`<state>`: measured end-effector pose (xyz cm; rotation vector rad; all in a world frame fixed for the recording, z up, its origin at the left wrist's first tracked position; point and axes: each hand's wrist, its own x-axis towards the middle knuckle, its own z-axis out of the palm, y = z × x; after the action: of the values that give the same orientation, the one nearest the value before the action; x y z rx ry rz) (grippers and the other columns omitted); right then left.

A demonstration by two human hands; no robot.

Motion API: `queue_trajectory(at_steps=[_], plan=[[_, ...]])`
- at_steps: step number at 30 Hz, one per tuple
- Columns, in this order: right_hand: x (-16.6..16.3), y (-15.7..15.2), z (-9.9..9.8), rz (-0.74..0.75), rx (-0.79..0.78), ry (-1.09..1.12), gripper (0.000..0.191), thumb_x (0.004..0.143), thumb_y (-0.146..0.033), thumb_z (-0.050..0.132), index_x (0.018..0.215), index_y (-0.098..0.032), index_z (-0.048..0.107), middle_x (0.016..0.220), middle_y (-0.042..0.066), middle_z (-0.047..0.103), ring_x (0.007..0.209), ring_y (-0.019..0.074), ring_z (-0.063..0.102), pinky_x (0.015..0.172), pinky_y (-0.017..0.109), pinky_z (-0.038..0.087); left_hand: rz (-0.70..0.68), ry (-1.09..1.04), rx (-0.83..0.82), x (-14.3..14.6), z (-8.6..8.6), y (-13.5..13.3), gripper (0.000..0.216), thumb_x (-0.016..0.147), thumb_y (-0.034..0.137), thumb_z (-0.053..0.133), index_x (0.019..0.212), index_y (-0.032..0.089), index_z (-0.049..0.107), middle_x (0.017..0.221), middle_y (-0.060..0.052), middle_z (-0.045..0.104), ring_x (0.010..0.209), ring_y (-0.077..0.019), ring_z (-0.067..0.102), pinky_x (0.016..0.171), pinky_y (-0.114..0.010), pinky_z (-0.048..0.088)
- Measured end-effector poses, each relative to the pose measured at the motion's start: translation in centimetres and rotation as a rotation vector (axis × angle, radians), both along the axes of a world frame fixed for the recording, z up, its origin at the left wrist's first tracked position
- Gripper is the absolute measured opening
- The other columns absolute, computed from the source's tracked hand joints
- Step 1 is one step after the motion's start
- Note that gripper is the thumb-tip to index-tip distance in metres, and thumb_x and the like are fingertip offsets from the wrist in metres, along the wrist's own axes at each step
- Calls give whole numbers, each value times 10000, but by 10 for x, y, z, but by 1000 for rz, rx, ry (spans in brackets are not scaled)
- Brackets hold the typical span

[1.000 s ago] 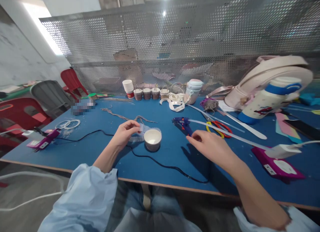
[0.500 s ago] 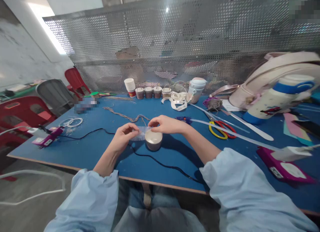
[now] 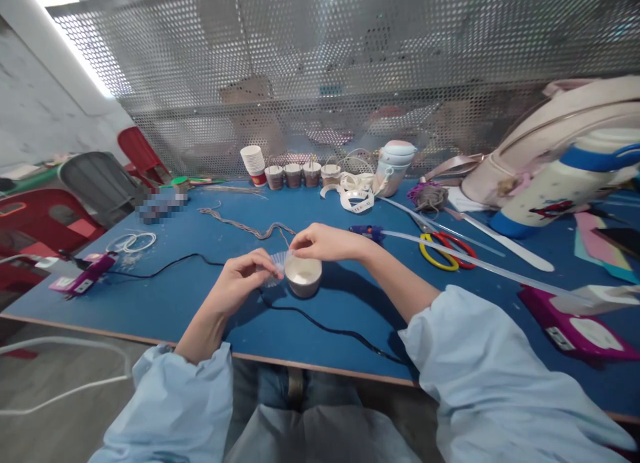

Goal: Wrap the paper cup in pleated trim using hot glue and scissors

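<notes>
Left hand (image 3: 244, 278): fingers curled, thumb and forefinger pinched on one end of a pale pleated strip (image 3: 277, 263). Right hand (image 3: 326, 242): fingers bent downward, their tips closed on the strip's other end at the far rim of a small paper cup (image 3: 303, 277). The strip spanned the short gap between the two hands and touched the cup's left rim. The cup stood upright near the front middle of the blue tabletop (image 3: 200, 303), with a black cable (image 3: 325, 327) running just in front of it.

Behind the right hand lay a blue glue gun (image 3: 367, 231). To its right were yellow and red scissors (image 3: 444, 252), and a braided cord (image 3: 240, 226) lay behind the left hand. A purple device (image 3: 83, 282) sat near the left edge, and a second one (image 3: 575, 328) lay at the right.

Along the far edge stood a stack of white cups (image 3: 252, 162) and a row of brown cups (image 3: 295, 175). A white and blue bottle (image 3: 560, 191) leaned against a beige bag (image 3: 545, 136).

A perforated metal screen (image 3: 350, 70) closed off the back, and red chairs (image 3: 35, 223) stood to the left.
</notes>
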<state>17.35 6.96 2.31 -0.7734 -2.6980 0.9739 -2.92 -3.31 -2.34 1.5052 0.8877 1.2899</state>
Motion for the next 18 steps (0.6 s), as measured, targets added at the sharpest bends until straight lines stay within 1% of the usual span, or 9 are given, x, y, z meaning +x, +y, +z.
queue_trajectory(at_steps=[4,7,9,11,13,15,16,18], plan=[[0,-1,0,0,14,3,271,823,-179,521,976,-107,733,937,61,737,790,151,625,677,207,427,57,47,-23,1,-3,-4,140,774,123,617,808,214,719,858,-5,569,660,-127,652,696,-297,481],[0,-2,1,2,27,-3,270,829,-184,515,963,-102,735,912,55,735,774,146,616,665,203,417,149,115,-24,6,-6,-8,170,758,113,581,829,192,714,982,-26,577,594,-84,603,678,-291,482],[0,-2,1,5,37,-8,268,832,-187,511,952,-105,735,893,48,733,763,142,609,657,202,411,226,153,-31,12,-6,-10,132,766,142,576,813,178,694,1002,-33,589,593,-77,564,628,-266,464],[1,-3,2,13,48,-16,259,829,-184,510,936,-112,734,874,38,728,751,137,601,645,199,403,324,211,-52,20,-4,-10,63,775,205,608,786,169,658,933,-25,606,612,-85,528,581,-236,424],[1,-3,2,20,63,-29,244,818,-179,519,929,-121,729,870,29,724,743,131,596,634,195,396,433,292,-69,27,-2,-8,111,758,267,656,752,163,618,808,-6,600,622,-92,494,572,-221,389],[1,-4,2,21,85,-50,224,799,-170,538,920,-128,721,864,24,719,733,128,592,620,194,388,524,336,-72,32,-1,-3,167,720,284,694,738,163,581,712,19,561,604,-89,459,562,-213,360],[1,-5,3,16,102,-64,213,785,-160,549,911,-132,718,855,22,716,727,128,589,612,196,381,551,332,-71,34,-1,-1,185,701,277,705,767,165,573,690,31,544,597,-87,452,558,-209,353],[1,-7,3,-4,144,-96,195,757,-134,560,880,-139,712,829,25,709,719,134,585,594,204,363,559,297,-75,36,-1,3,283,678,252,708,912,170,572,674,48,531,591,-88,460,559,-206,359]])
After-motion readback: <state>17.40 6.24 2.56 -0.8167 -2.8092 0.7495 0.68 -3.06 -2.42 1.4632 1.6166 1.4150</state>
